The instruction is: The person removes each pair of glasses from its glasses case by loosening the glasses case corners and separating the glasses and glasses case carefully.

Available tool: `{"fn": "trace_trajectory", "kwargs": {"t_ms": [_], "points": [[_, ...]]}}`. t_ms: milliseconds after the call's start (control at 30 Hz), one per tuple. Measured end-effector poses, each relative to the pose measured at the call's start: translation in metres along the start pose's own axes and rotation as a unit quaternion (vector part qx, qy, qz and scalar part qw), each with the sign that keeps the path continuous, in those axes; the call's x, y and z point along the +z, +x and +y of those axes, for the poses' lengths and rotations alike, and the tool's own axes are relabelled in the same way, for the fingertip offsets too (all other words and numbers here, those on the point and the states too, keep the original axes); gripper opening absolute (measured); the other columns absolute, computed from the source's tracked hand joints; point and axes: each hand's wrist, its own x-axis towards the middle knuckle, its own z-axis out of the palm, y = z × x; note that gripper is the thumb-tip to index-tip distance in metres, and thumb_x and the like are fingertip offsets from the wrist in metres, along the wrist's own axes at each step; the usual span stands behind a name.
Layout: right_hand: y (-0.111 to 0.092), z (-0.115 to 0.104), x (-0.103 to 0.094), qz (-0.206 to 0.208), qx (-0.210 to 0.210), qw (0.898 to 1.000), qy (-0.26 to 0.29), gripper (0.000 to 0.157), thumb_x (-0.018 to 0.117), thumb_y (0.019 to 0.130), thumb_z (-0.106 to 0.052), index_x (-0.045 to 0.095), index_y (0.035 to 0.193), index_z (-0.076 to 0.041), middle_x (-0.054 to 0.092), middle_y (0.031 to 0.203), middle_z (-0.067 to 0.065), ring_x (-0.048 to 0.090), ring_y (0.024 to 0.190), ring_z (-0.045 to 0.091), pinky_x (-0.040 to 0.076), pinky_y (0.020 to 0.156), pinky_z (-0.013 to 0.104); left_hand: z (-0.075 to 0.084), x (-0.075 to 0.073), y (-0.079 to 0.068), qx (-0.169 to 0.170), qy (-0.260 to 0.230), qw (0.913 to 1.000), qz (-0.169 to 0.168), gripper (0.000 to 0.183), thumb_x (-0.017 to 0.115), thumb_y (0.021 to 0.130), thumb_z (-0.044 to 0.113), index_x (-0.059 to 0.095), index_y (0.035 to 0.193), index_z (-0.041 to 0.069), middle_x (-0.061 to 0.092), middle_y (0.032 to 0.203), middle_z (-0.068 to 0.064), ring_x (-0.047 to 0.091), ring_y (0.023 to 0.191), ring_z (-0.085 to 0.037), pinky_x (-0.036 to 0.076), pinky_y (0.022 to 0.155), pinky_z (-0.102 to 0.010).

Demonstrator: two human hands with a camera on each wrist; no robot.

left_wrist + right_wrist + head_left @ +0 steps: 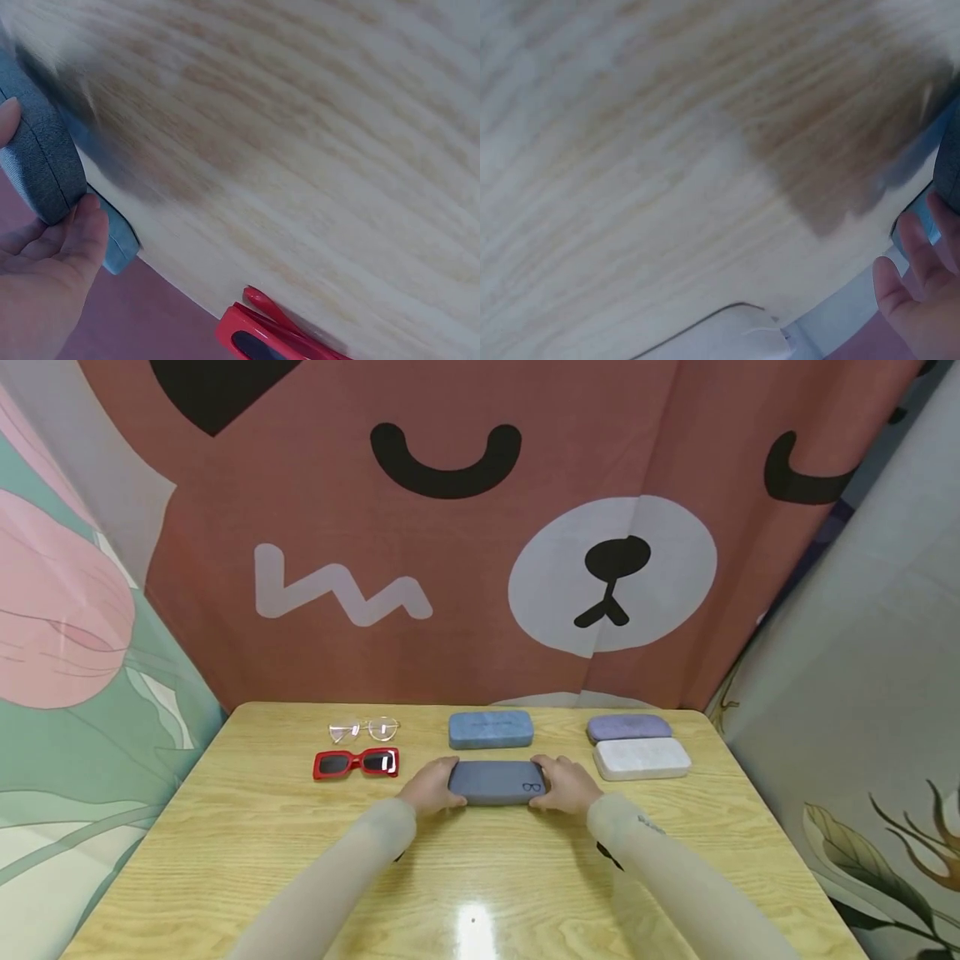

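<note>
Both hands hold a grey-blue glasses case (495, 783) by its two short ends, with a small glasses outline printed at its lower right corner. My left hand (432, 787) grips the left end, thumb on the near side and fingers on the far side. At the other end, my right hand (567, 787) grips it the same way. In the left wrist view the case (43, 154) shows a seam along its side, and a dark shadow falls on the wood beside it. Just beyond it lies a lighter blue glasses case (491, 729).
Red-framed sunglasses (356, 763) and clear thin-framed glasses (364, 729) lie on the left of the wooden table (247, 835). To the right, a purple case (628, 727) sits behind a white case (642, 759). A bear-print curtain (450, 660) hangs behind the table.
</note>
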Motion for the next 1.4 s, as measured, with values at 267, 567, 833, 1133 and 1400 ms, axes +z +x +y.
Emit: {"fn": "trace_trajectory", "kwargs": {"t_ms": [267,567,833,1133,1400], "points": [[0.012,0.005,-0.005,-0.014,0.008,1.000,-0.003,0.076,0.084,0.075,-0.033,0.050,0.138,-0.005,0.061,0.117,0.018,0.057,0.106,0.035,0.043,0.095,0.053,-0.001,-0.002,0.010,-0.019,-0.005,0.9998,-0.002,0.075,0.084,0.077,0.016,0.046,0.134,-0.015,0.052,0.132,-0.029,0.052,0.121,-0.039,0.040,0.104,-0.047],[0.020,0.006,-0.010,-0.031,0.025,0.999,0.004,0.076,0.083,0.077,-0.031,0.048,0.141,-0.006,0.059,0.120,0.021,0.056,0.109,0.039,0.044,0.094,0.053,-0.001,-0.004,0.021,-0.017,-0.007,0.9998,-0.001,0.076,0.084,0.076,0.013,0.044,0.134,-0.016,0.052,0.132,-0.030,0.051,0.122,-0.040,0.039,0.105,-0.046],[0.025,0.007,-0.009,-0.029,0.028,0.999,-0.001,0.076,0.083,0.078,-0.032,0.048,0.141,-0.007,0.058,0.124,0.022,0.055,0.111,0.041,0.045,0.094,0.054,-0.002,-0.006,0.027,-0.034,-0.008,0.9993,-0.012,0.077,0.082,0.078,0.014,0.042,0.137,-0.014,0.048,0.137,-0.029,0.047,0.127,-0.040,0.036,0.108,-0.046],[0.029,0.004,-0.011,-0.040,0.041,0.998,-0.007,0.076,0.081,0.079,-0.032,0.047,0.143,-0.008,0.056,0.128,0.021,0.052,0.116,0.040,0.040,0.099,0.056,-0.003,-0.005,0.031,-0.056,-0.006,0.9982,-0.023,0.078,0.082,0.079,0.015,0.040,0.140,-0.011,0.045,0.141,-0.027,0.044,0.131,-0.038,0.035,0.108,-0.046],[0.032,0.001,-0.012,-0.036,0.031,0.999,-0.023,0.076,0.081,0.079,-0.033,0.048,0.142,-0.007,0.058,0.128,0.019,0.053,0.116,0.040,0.042,0.095,0.057,-0.006,-0.008,0.033,-0.051,-0.002,0.9986,-0.014,0.079,0.083,0.078,0.014,0.041,0.139,-0.012,0.046,0.140,-0.028,0.045,0.130,-0.038,0.035,0.108,-0.046]]}}
